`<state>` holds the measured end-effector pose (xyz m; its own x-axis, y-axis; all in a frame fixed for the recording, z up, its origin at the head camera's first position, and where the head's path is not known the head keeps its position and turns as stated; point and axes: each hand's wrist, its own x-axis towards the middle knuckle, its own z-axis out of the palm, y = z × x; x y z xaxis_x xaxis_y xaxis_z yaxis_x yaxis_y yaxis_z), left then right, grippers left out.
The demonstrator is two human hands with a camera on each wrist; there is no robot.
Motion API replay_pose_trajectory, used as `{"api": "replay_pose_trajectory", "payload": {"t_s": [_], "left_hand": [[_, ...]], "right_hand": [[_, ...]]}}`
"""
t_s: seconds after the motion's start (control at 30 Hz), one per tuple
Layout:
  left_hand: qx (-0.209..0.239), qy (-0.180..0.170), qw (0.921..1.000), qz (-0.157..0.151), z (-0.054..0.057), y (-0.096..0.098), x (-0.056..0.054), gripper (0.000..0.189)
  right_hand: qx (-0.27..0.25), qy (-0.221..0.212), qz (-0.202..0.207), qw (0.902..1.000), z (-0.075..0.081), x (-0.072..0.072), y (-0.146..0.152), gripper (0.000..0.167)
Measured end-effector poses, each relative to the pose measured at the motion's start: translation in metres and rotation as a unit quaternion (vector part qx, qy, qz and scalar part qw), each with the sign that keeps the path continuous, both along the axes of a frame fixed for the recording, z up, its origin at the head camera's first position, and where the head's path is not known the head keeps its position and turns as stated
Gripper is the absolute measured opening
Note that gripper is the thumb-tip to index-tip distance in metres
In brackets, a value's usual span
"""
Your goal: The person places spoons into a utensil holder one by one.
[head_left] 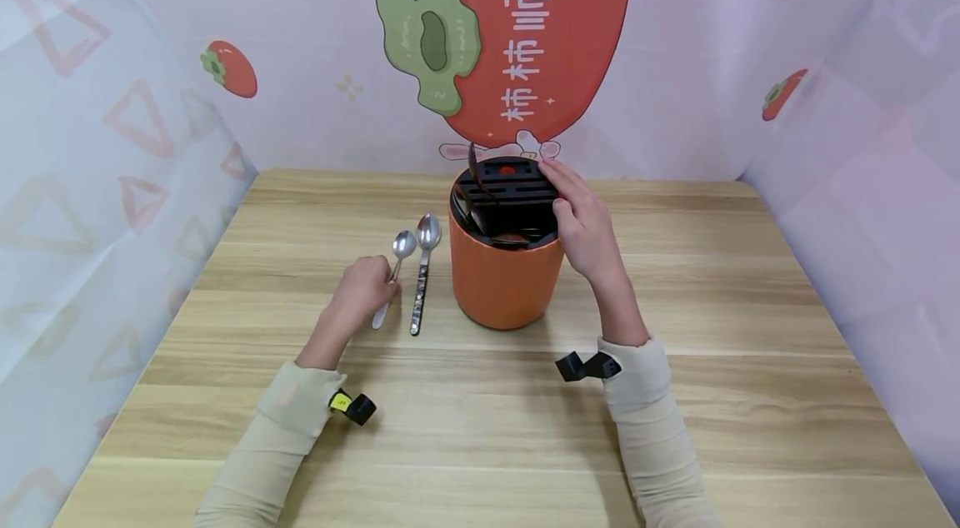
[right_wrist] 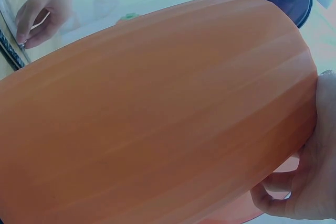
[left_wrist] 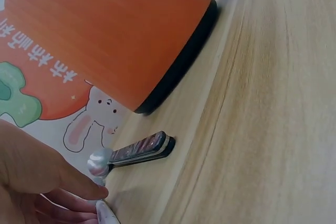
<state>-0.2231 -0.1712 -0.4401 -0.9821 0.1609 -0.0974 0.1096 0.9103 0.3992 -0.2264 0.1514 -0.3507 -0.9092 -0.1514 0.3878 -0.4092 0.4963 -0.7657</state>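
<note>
An orange utensil holder (head_left: pixel 504 286) with a black slotted top stands upright on the table. My right hand (head_left: pixel 587 230) holds it at the right rim, fingers reaching toward the back; in the right wrist view some of those fingers bend against its side. Left of the holder, my left hand (head_left: pixel 365 291) pinches a small spoon (head_left: pixel 403 245) with a white handle around its neck. Between that hand and the holder lies a longer spoon (head_left: pixel 421 286) with a dark patterned handle. Its handle (left_wrist: pixel 140 148) shows close beyond my left fingertips in the left wrist view.
A dark-handled utensil (head_left: pixel 475 166) sticks up from the holder's left side. Wooden tabletop (head_left: pixel 750 328) extends on both sides and in front. A printed cloth (head_left: pixel 315 112) hangs behind the table, with more cloth at left and right.
</note>
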Motion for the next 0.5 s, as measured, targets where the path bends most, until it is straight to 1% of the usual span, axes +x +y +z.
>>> {"api": "replay_pose_trajectory", "payload": {"t_s": [0.13,0.27,0.37,0.5], "left_hand": [[-0.001,0.001,1.0000,0.003,-0.0021,-0.0002,-0.0019,0.031],[-0.008,0.006,0.9999,-0.001,-0.0029,0.0001,-0.0037,0.036],[-0.013,0.011,0.9998,-0.004,-0.0039,0.0006,-0.0048,0.035],[-0.016,0.008,0.9998,0.002,-0.0053,0.0014,-0.0052,0.034]], "right_hand": [[-0.001,0.000,-0.001,1.0000,0.0008,-0.0001,-0.0002,0.053],[-0.002,0.000,0.000,1.0000,0.0015,-0.0001,-0.0003,0.053],[-0.004,0.002,0.002,1.0000,0.0015,0.0001,0.0000,0.053],[-0.004,0.001,0.004,1.0000,0.0015,0.0004,0.0002,0.053]]}}
